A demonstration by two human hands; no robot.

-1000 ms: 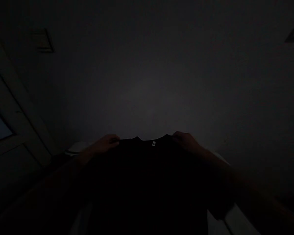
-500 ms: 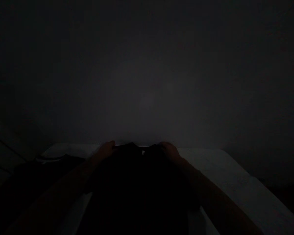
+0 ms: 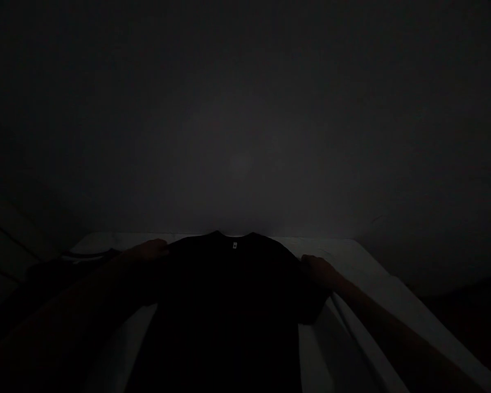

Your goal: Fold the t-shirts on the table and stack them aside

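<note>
A black T-shirt lies spread on the pale table, its neckline with a small light label toward the back edge. My left hand is closed on the shirt's left shoulder or sleeve edge. On the other side my right hand grips the right sleeve near its upper edge. The view is very dark, so the fingers show only in part. The shirt's lower end runs out of the frame.
At the left, partly behind my left arm, lies another dark garment with a light inner collar. A dim grey wall rises behind the table. Dark lines cross a pale surface at the far left.
Both hands have moved outward from near the collar along the shirt's shoulders, my right hand also lower. The shirt's shoulders and right sleeve now show spread wider.
</note>
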